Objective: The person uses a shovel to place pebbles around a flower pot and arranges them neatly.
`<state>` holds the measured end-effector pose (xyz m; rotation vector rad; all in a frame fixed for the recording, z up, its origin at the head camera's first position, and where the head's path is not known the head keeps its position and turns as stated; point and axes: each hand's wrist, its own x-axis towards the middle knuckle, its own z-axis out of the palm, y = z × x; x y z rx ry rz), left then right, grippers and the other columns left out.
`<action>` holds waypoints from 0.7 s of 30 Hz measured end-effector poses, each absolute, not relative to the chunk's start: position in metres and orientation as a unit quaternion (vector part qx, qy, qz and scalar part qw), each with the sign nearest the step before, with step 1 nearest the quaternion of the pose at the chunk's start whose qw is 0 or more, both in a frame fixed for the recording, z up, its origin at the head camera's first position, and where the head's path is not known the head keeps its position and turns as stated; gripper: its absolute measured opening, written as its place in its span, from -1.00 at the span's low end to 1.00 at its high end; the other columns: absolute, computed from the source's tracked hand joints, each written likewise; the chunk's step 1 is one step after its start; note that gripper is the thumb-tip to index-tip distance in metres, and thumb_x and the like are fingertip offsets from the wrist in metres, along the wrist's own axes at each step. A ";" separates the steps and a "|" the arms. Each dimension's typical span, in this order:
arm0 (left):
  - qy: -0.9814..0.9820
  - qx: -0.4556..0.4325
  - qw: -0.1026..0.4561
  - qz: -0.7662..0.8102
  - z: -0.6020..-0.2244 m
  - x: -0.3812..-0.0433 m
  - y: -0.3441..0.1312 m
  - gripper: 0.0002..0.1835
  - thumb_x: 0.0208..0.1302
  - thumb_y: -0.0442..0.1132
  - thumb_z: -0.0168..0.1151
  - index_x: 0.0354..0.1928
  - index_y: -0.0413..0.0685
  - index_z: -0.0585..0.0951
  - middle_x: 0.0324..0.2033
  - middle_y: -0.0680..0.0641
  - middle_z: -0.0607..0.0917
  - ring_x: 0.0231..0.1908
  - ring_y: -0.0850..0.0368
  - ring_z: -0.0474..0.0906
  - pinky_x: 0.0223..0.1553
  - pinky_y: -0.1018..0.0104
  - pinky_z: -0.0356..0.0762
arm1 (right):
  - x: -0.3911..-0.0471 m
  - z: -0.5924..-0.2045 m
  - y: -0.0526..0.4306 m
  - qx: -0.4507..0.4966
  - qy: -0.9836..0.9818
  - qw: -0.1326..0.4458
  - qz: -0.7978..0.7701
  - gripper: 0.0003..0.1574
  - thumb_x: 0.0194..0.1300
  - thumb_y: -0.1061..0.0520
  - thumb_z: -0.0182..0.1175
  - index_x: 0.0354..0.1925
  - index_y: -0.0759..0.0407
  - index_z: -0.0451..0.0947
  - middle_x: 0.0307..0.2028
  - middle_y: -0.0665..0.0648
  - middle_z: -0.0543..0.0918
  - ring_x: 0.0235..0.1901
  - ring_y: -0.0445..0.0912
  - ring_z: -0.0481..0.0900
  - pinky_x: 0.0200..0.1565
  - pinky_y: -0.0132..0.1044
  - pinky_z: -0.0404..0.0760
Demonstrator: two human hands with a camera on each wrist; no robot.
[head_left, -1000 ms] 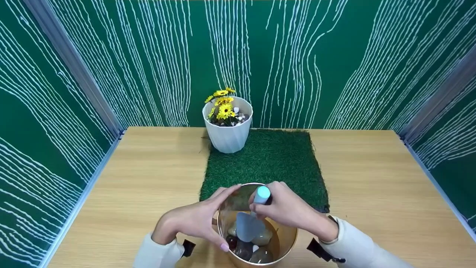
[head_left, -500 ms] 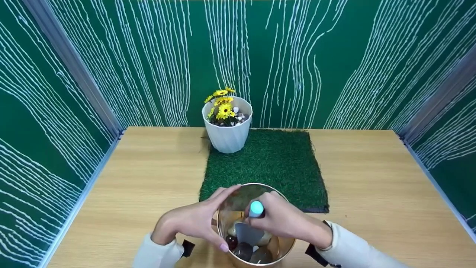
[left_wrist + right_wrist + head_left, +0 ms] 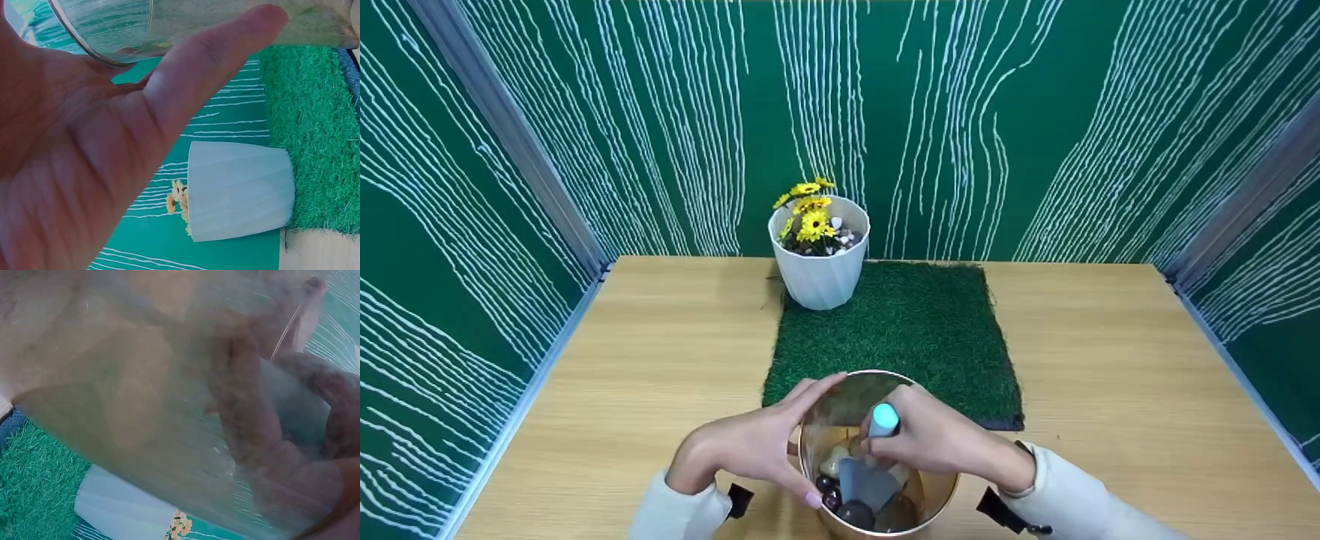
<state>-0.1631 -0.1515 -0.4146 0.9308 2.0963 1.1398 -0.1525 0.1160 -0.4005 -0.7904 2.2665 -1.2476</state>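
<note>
A clear glass bowl with a shiny rim stands at the table's front, holding several smooth stones, dark and pale. My left hand clasps the bowl from the left, thumb at the near rim and fingers along the far side; in the left wrist view the glass wall lies behind a digit. My right hand reaches over the right rim and grips the turquoise-ended handle of a small hand trowel, its grey blade down among the stones. The right wrist view is hazy through the glass.
A white ribbed pot with yellow flowers and small pebbles stands at the back, on the corner of a green grass mat. The mat reaches forward to the bowl. Green walls with white lines enclose the wooden table.
My right hand has lowered the trowel deeper into the bowl, and its blade now sits nearer the front. The dark stones have shifted, another showing at the left. My left hand stays put.
</note>
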 end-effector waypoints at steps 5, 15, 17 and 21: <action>0.782 0.348 0.288 0.429 -0.415 -0.163 -0.152 0.39 0.08 -0.06 0.69 0.73 0.28 -0.17 0.56 -0.01 0.15 0.53 0.00 0.19 0.54 0.14 0.25 | -0.151 -0.402 0.115 -0.288 0.809 0.241 -0.453 -0.91 0.31 0.31 0.31 -0.34 0.32 0.74 -0.42 0.20 0.81 -0.47 -0.14 0.81 -0.34 -0.41 0.73; 0.783 0.345 0.289 0.430 -0.416 -0.162 -0.152 0.40 0.07 -0.11 0.69 0.73 0.25 -0.17 0.56 -0.02 0.15 0.53 -0.02 0.18 0.54 0.15 0.24 | -0.151 -0.403 0.114 -0.274 0.789 0.282 -0.472 -0.90 0.33 0.35 0.26 -0.30 0.41 0.68 -0.45 0.14 0.75 -0.42 -0.10 0.80 -0.34 -0.34 0.77; 0.785 0.344 0.288 0.428 -0.416 -0.162 -0.151 0.41 0.06 -0.12 0.70 0.73 0.26 -0.17 0.56 -0.02 0.15 0.53 -0.02 0.18 0.55 0.15 0.23 | -0.152 -0.402 0.115 -0.266 0.784 0.292 -0.480 -0.88 0.34 0.36 0.26 -0.28 0.45 0.69 -0.43 0.18 0.77 -0.39 -0.02 0.82 -0.33 -0.31 0.78; 0.782 0.344 0.291 0.431 -0.416 -0.163 -0.151 0.40 0.07 -0.09 0.69 0.72 0.35 -0.18 0.56 -0.02 0.15 0.53 -0.01 0.17 0.55 0.13 0.22 | -0.153 -0.398 0.118 -0.253 0.785 0.295 -0.482 -0.83 0.36 0.33 0.26 -0.31 0.44 0.72 -0.40 0.24 0.80 -0.36 0.10 0.85 -0.31 -0.27 0.80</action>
